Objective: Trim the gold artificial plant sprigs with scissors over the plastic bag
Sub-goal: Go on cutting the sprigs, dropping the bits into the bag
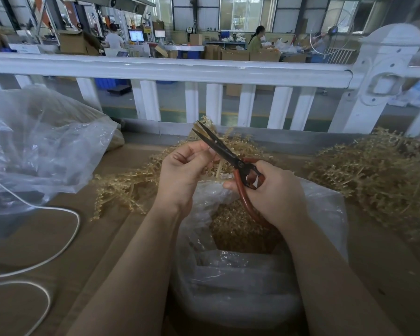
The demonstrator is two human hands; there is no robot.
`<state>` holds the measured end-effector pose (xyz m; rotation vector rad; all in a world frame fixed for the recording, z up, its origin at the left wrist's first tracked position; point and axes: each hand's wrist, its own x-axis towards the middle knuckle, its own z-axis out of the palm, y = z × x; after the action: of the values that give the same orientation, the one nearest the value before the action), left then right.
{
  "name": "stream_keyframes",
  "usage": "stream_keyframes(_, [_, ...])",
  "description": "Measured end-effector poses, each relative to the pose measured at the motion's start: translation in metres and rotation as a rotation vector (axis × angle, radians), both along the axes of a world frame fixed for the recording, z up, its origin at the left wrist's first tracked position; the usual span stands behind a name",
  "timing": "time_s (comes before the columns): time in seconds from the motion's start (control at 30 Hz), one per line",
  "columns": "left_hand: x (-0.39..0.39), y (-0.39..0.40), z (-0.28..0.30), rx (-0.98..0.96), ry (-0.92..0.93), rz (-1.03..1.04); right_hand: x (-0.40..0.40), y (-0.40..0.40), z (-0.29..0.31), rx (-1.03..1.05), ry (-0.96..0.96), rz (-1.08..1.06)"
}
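Observation:
My right hand [274, 192] grips the red handles of the scissors [218, 147], whose dark blades point up and left, slightly parted. My left hand [182, 170] pinches a gold sprig [205, 128] whose tip sticks up right at the blade tips. Both hands hover above the open plastic bag [240, 275], which holds gold trimmings [238, 229]. A pile of gold sprigs [129, 185] lies on the table behind and left of my hands.
A bigger heap of gold sprigs [374, 173] lies at the right. A crumpled clear plastic bag [39, 146] sits at the left, with a white cable [58, 251] looping over the brown table. A white railing [204, 69] borders the far edge.

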<state>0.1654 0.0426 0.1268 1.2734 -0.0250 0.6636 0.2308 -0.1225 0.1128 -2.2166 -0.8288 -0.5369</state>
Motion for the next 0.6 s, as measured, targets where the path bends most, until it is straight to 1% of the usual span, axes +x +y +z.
stream_keyframes(0.43, [-0.0001, 0.0008, -0.0001, 0.01, 0.047, 0.016, 0.004, -0.0005, -0.0026, 0.028, -0.01, -0.006])
stream_keyframes(0.6, [0.0011, 0.0022, 0.0002, -0.027, 0.129, 0.059, 0.0042, -0.0022, -0.0052, -0.009, 0.02, 0.015])
